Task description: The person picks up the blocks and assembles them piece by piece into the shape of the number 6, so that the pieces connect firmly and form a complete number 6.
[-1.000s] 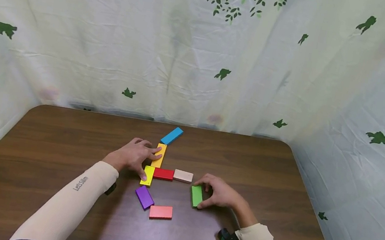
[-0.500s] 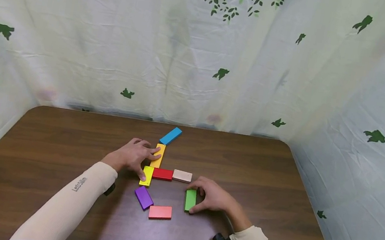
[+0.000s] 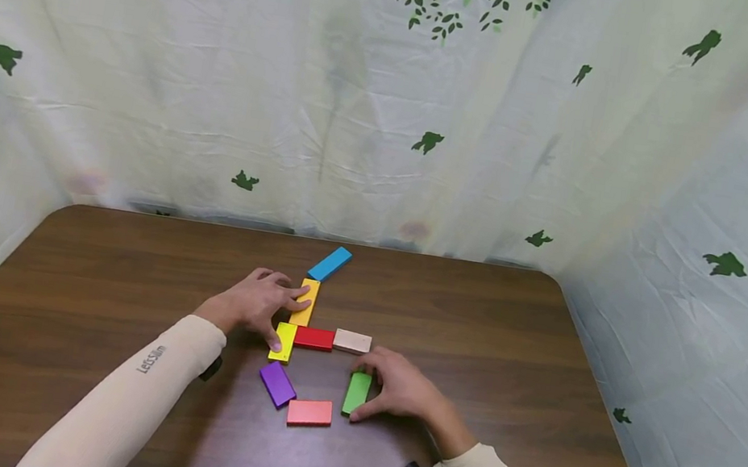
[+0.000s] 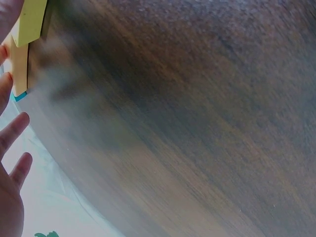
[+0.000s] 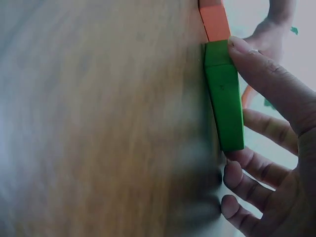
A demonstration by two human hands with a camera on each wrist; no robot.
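Observation:
My right hand (image 3: 399, 387) pinches a green block (image 3: 357, 393) by its two ends, thumb at the near end and fingers at the far end. In the right wrist view the green block (image 5: 225, 98) lies flat on the table. My left hand (image 3: 255, 302) rests its thumb on a yellow block (image 3: 282, 342), while its spread fingers touch an orange-yellow block (image 3: 303, 312). A red block (image 3: 315, 339) and a pale pink block (image 3: 353, 342) run rightward from the yellow one. Below them lie a purple block (image 3: 277, 385) and a coral block (image 3: 309, 414).
A blue block (image 3: 329, 264) lies slantwise at the far end of the orange-yellow block. The brown wooden table (image 3: 491, 326) reaches back to a white curtain (image 3: 222, 79) with leaf prints. Another curtain (image 3: 728, 363) hangs along the right side.
My right hand has slid the green block left and toward me, turning it slightly, so it now lies nearer the coral block. The left hand has kept its place on its blocks.

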